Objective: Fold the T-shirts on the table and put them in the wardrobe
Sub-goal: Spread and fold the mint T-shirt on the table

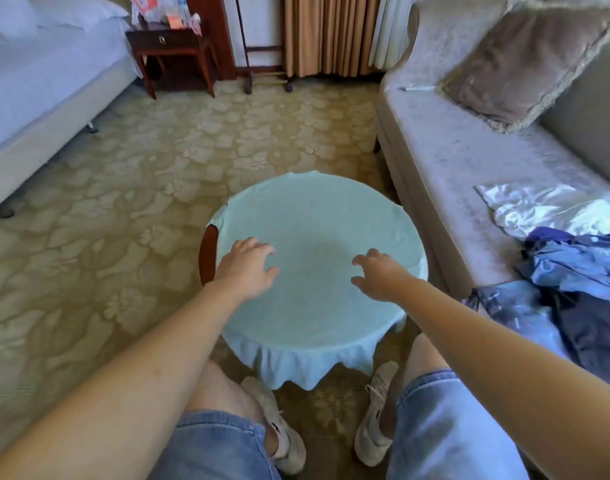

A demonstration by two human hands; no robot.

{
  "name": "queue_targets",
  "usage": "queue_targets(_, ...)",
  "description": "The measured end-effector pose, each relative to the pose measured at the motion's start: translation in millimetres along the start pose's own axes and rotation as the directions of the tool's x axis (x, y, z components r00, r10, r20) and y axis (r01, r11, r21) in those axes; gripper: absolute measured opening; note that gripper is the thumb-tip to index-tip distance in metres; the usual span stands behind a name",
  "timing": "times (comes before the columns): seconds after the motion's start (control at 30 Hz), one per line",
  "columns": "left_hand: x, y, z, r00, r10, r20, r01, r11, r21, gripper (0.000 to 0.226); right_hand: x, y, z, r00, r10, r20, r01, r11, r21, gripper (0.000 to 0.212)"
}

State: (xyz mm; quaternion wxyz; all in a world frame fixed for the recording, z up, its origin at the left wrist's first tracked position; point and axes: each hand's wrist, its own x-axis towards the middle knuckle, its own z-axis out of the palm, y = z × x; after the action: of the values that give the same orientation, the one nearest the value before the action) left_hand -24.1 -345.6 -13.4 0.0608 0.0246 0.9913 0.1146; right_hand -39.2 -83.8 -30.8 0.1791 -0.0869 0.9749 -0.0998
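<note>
A pale aqua T-shirt (317,220) lies spread flat over a round dark wooden table (208,254) in the lower middle of the frame, covering nearly the whole top. The left hand (246,268) is over the shirt's left part, just inside the table's bare rim, palm down. Its fingers are slightly bent and spread, grasping nothing. The right hand (376,275) is over the shirt's right part, fingers likewise loose and a little hooked, with no cloth gathered in them. A smooth stretch of shirt lies between the two hands. Whether the fingertips touch the fabric or float just above it cannot be told.

The shirt's near hem hangs off the table's lower edge in soft waves, between the knees of the person's blue denim shorts (220,445). Its far edge follows the round top, and at the left a strip of brown wood shows beside it. On the right the cloth drapes over the rim, close to the long grey velvet sofa (452,168).

A patterned beige carpet (106,220) stretches wide to the left of the table and beyond it. At the right edge of the frame a heap of blue and purple clothes (573,282) lies on the sofa, with a shiny white cloth (553,209) just above it. A white bed (36,81) fills the upper left.
</note>
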Motion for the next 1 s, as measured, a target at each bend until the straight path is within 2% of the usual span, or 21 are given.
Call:
queue_targets(0.2,29,-6,64,0.984,-0.072,0.161,0.052,0.991,0.124,0.07,43,-2,47,0.997,-0.015,-0.08,0.009,0.998,-0.065,0.077)
queue_targets(0.3,25,-11,90,0.99,-0.075,0.12,0.063,0.993,0.102,0.069,46,1,69,0.988,-0.008,-0.153,-0.002,0.998,-0.066,0.09)
queue_targets(0.47,26,-13,94,0.994,-0.074,0.084,0.062,0.988,0.14,0.072,48,2,73,0.985,-0.009,-0.172,-0.003,0.998,-0.07,0.086)
queue_targets(0.67,-1,2,95,0.969,-0.096,0.227,0.051,0.979,0.198,0.074,13,2,83,0.995,-0.017,-0.095,0.007,0.995,-0.102,0.076)
queue_targets(0.9,-55,19,95,0.932,-0.093,0.351,0.027,0.982,0.189,0.075,-47,8,100,0.998,-0.026,-0.057,0.02,0.994,-0.103,0.092)
queue_targets(1.0,-71,25,89,0.913,-0.098,0.396,0.027,0.983,0.18,0.077,-61,11,101,0.999,-0.04,-0.004,0.04,0.995,-0.092,0.088)
